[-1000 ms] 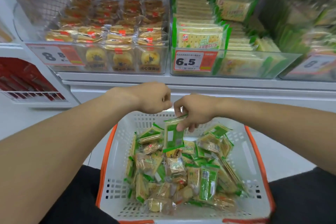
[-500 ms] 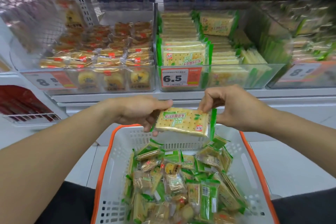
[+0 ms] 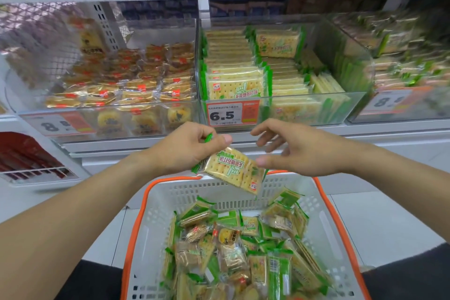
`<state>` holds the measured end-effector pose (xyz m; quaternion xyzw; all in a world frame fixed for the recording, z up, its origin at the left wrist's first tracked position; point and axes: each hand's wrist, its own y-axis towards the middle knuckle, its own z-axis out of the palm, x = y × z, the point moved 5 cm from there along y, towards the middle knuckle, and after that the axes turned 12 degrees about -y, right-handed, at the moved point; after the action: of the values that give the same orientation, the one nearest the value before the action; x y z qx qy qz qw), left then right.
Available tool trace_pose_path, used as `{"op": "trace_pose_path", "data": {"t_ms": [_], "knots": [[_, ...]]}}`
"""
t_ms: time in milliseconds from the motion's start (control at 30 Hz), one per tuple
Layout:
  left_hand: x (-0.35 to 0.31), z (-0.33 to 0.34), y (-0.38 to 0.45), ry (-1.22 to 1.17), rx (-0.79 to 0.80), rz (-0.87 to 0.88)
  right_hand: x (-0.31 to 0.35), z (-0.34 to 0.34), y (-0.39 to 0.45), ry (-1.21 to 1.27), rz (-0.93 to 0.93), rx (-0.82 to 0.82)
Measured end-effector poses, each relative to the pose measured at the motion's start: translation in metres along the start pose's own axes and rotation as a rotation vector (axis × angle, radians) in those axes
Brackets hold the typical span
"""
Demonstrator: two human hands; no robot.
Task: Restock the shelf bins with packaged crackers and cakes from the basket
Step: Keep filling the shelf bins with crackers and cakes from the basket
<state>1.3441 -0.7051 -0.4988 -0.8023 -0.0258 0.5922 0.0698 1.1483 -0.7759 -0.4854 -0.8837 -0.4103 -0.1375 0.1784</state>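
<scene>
White plastic basket (image 3: 155,238) with an orange rim sits nearest, full of green-edged cracker and cake packets. Above it, the left hand (image 3: 185,147) pinches a green cracker packet (image 3: 235,170) printed with Chinese characters; the right hand (image 3: 294,151) hovers beside it, fingers loose. Beyond, a clear shelf bin (image 3: 341,109) of matching crackers carries a price tag (image 3: 231,113) reading 6.5.

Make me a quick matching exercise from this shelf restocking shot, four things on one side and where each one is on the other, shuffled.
Things:
1. cracker pack
2. basket
3. price tag 6.5
4. round cakes

Places:
A. left shelf bin
B. front of the middle bin
C. gripped by the left hand
D. below both hands

Pairs: 1-C, 2-D, 3-B, 4-A
</scene>
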Motion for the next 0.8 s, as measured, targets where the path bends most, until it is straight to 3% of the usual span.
{"op": "trace_pose_path", "data": {"t_ms": [67,167,267,400,500,633,800], "knots": [[0.001,0.002,-0.002,-0.116,0.019,-0.039,-0.007,0.008,-0.003,0.078,0.181,0.175],[0.004,0.009,-0.004,-0.283,0.057,-0.132,-0.014,0.013,-0.011,0.496,0.334,0.362],[0.006,0.019,-0.009,-0.367,0.16,-0.204,-0.015,0.004,-0.01,0.8,0.317,0.251],[0.006,0.027,-0.011,-0.33,0.305,-0.237,-0.01,-0.014,-0.003,0.987,0.232,-0.014],[0.004,0.034,-0.009,-0.342,0.229,-0.196,-0.002,-0.017,-0.002,1.118,0.101,-0.067],[0.0,0.035,-0.005,-0.402,0.087,-0.151,0.004,-0.006,-0.003,0.797,-0.008,-0.099],[-0.004,0.034,-0.006,-0.36,0.014,-0.159,0.005,-0.015,0.001,0.717,-0.014,-0.338]]}}
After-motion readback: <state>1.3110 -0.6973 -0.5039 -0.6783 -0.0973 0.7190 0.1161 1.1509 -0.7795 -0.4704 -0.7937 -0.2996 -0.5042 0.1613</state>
